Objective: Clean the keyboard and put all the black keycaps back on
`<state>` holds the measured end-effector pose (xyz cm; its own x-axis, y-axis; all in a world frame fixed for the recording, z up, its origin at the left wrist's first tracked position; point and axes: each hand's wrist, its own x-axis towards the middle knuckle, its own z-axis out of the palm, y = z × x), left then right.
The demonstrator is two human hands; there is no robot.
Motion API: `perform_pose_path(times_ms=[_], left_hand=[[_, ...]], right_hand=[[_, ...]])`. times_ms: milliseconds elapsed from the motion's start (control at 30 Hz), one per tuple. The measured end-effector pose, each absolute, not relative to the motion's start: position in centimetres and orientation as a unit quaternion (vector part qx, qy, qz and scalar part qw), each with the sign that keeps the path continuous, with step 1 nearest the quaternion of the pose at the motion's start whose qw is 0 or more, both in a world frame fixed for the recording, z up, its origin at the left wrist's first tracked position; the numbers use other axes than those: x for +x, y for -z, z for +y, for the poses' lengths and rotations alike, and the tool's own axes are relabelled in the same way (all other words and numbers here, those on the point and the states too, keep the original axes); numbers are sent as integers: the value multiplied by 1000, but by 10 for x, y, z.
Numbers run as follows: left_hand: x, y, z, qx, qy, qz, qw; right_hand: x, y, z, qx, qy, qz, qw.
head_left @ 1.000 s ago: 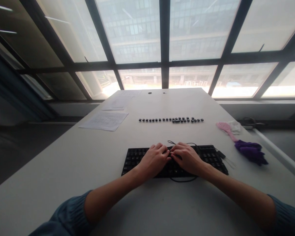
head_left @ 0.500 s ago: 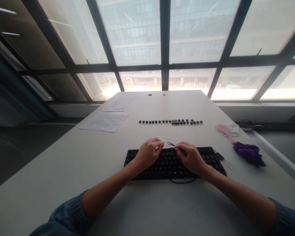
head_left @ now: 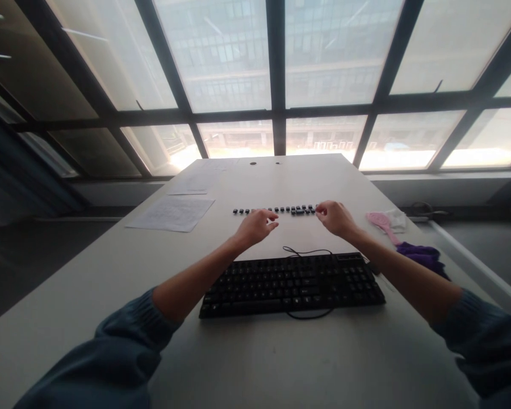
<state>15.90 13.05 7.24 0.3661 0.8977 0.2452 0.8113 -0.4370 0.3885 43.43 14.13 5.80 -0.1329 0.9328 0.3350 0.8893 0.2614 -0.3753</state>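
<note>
A black keyboard (head_left: 276,287) lies near the front of the white table, with a thin black cable (head_left: 306,250) looped behind it. Beyond it, small black keycaps (head_left: 288,209) stand in a row, doubled toward the right. My left hand (head_left: 255,226) hovers just in front of the row's left half, thumb and forefinger apart with nothing between them, hiding some keycaps. Over the row's right end, my right hand (head_left: 337,218) has its fingertips pinched together beside the keycaps. Whatever is between those fingertips is hidden.
Papers (head_left: 170,213) lie on the table's left side. At the right edge are a pink brush-like object (head_left: 383,222), a white cloth (head_left: 398,220) and a purple cloth (head_left: 423,257). Large windows (head_left: 319,57) rise behind the table's far edge.
Both hands have moved forward from above the keyboard to the keycap row, the right one also letting go of the cable loop. The left thumb and forefinger have parted. The view has shifted slightly.
</note>
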Motion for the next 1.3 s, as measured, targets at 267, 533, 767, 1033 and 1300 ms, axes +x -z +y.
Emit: perform_pose_path(times_ms=[267, 533, 767, 1033, 1300], left_hand=[[221, -41, 208, 811, -174, 556, 56], [240, -17, 228, 820, -154, 551, 33], [235, -21, 222, 809, -182, 557, 46], [187, -54, 141, 798, -259, 502, 209], [182, -53, 50, 786, -243, 470, 319]], right_hand=[[410, -32, 210, -549, 34, -823, 142], [399, -14, 226, -514, 48, -850, 104], [398, -19, 217, -514, 51, -849, 113], [412, -43, 142, -503, -104, -797, 316], [420, -27, 53, -454, -287, -777, 328]])
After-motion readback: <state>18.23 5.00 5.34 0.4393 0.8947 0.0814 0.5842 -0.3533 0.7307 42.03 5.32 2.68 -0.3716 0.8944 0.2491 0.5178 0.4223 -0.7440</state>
